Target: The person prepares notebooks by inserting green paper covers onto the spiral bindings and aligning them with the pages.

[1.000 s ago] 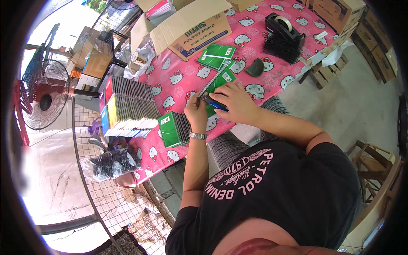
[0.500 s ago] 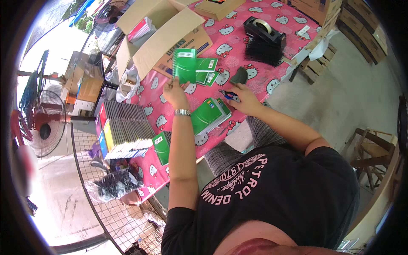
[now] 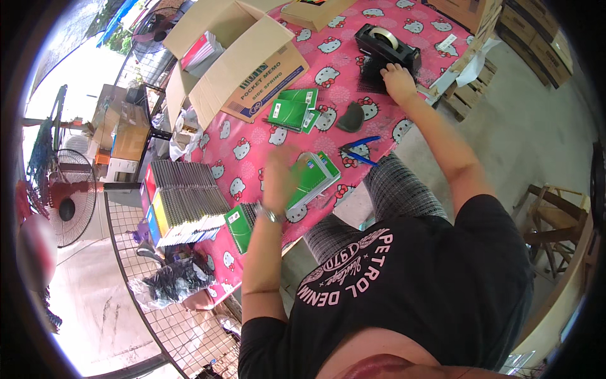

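My left hand (image 3: 281,177), smeared by motion, is over the near side of the table beside a stack of green spiral notebooks (image 3: 312,183); its fingers cannot be made out. My right hand (image 3: 399,83) reaches far right, fingers spread onto a pile of thin black wire-like strands (image 3: 374,76) next to a black tape dispenser (image 3: 385,43). Blue-handled pliers (image 3: 361,150) lie with their handles apart near the table edge. Beyond them rests a dark half-round piece (image 3: 350,117). A few green notebooks (image 3: 291,112) overlap in front of the open carton.
An open cardboard carton (image 3: 265,76) holding notebooks stands at the far left. Tall stacks of spiral notebooks (image 3: 186,202) and a single green notebook (image 3: 240,227) sit at the left. A pink patterned cloth (image 3: 252,148) covers the table. A fan (image 3: 72,196) stands farther left.
My left hand has let go of the green notebook, now on the far pile, and drawn back nearer. My right hand has put the pliers down and moved out to the black strands.
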Motion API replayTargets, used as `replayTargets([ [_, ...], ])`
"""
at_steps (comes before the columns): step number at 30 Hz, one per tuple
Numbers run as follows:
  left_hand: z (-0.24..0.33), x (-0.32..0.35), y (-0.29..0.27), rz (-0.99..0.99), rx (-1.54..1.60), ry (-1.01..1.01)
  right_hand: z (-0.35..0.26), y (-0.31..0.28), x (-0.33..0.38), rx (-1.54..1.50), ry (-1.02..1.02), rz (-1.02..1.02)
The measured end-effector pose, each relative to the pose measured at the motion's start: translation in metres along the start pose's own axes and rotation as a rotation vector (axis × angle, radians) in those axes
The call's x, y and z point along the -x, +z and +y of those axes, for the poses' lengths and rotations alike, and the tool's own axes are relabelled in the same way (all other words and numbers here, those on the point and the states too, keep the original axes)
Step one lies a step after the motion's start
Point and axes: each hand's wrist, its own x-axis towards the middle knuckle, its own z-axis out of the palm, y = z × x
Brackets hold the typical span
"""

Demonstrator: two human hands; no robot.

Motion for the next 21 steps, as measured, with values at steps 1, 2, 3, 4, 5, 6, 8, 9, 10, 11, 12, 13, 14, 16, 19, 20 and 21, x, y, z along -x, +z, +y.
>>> replayTargets([
  [1, 0.021, 0.017, -0.004, -0.098, -0.068, -0.009, 0.005, -0.001, -0.004, -0.009, -0.015, -0.012],
  [2, 0.041, 0.031, -0.008, -0.199, -0.137, -0.026, 0.006, -0.004, -0.006, -0.024, -0.035, -0.028],
  [3, 0.043, 0.045, -0.003, -0.191, -0.19, -0.02, 0.0, -0.01, -0.01, -0.042, -0.064, -0.043],
  [4, 0.041, 0.058, 0.006, -0.184, -0.239, -0.007, -0.003, -0.016, -0.014, -0.062, -0.044, 0.022],
  [5, 0.036, 0.069, 0.012, -0.178, -0.286, 0.009, -0.008, -0.021, -0.015, -0.124, -0.056, 0.102],
  [6, 0.034, 0.069, 0.013, -0.176, -0.242, 0.018, -0.005, -0.028, -0.017, -0.176, -0.054, 0.189],
  [8, 0.027, 0.071, 0.009, -0.171, -0.166, 0.013, -0.027, -0.057, -0.015, -0.316, -0.069, 0.176],
  [9, 0.023, 0.07, 0.007, -0.176, -0.105, 0.023, -0.039, -0.074, -0.009, -0.378, -0.07, 0.17],
  [10, 0.019, 0.068, 0.003, -0.18, -0.047, 0.03, -0.053, -0.084, -0.004, -0.401, -0.105, 0.177],
  [11, 0.015, 0.066, 0.0, -0.185, 0.01, 0.037, -0.067, -0.094, 0.002, -0.517, -0.157, 0.168],
  [12, 0.015, 0.063, -0.004, -0.243, 0.022, -0.001, -0.079, -0.106, 0.01, -0.625, -0.207, 0.157],
  [13, 0.019, 0.058, -0.011, -0.303, 0.033, -0.043, -0.093, -0.116, 0.017, -0.655, -0.213, 0.036],
  [14, 0.021, 0.054, -0.018, -0.363, 0.044, -0.085, -0.105, -0.124, 0.023, -0.683, -0.22, -0.085],
  [16, 0.021, 0.046, -0.033, -0.35, 0.056, -0.131, -0.125, -0.12, 0.037, -1.015, -0.373, -0.092],
  [19, 0.015, 0.04, -0.037, -0.181, 0.024, -0.096, -0.156, -0.12, 0.056, -1.301, -0.496, -0.088],
  [20, 0.013, 0.037, -0.036, -0.1, 0.004, -0.063, -0.162, -0.121, 0.059, -1.281, -0.5, -0.11],
  [21, 0.013, 0.034, -0.031, -0.043, 0.039, -0.006, -0.168, -0.122, 0.06, -1.262, -0.504, -0.128],
])
